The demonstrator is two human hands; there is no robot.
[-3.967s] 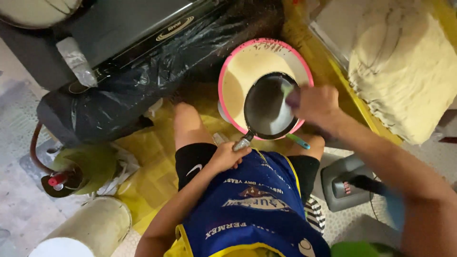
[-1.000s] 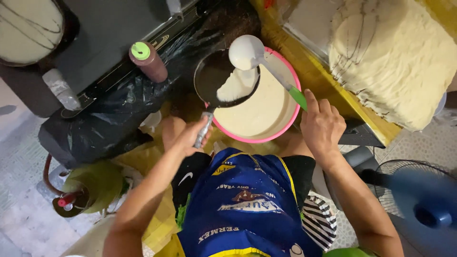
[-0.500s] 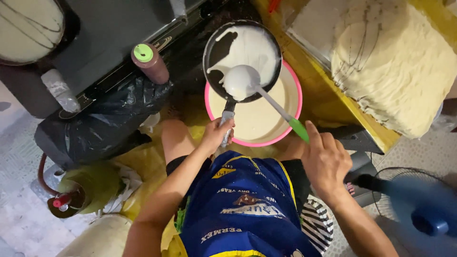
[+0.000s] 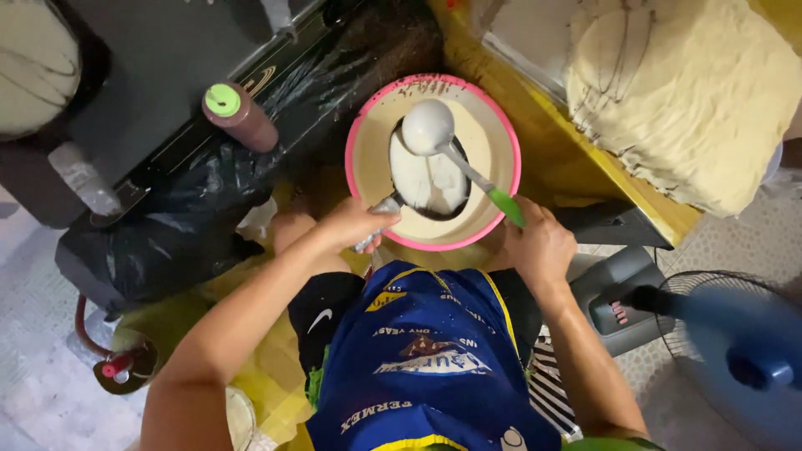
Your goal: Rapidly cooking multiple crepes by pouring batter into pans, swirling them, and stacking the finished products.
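Down on the floor, a pink-rimmed bowl (image 4: 361, 125) sits just in front of the seated person's knees, holding pale, creamy batter. A small dark pan (image 4: 428, 171) hangs tilted inside the bowl's rim, its inner face coated white with the same batter. A ladle (image 4: 428, 127) lies across the pan, its round scoop resting near the far side of the bowl and smeared with batter, and its green-tipped handle slanting back over the near rim toward the person's right.

The left hand (image 4: 355, 224) is clenched around the pan's metal handle at the near-left edge of the bowl, fingers wrapped tight. The right hand (image 4: 539, 246) sits at the near-right edge of the bowl, fingers loosely curled, right by the green end of the ladle handle; whether it actually grips that handle or only rests beside it I cannot tell from here.

Off to the left, a brownish squeeze bottle (image 4: 241, 117) with a green cap stands on a black plastic sheet (image 4: 167, 225). To the right, a tall stack of thin pale sheets (image 4: 693, 92) rests on a yellow surface. A blue fan (image 4: 735, 334) spins near the person's right elbow.
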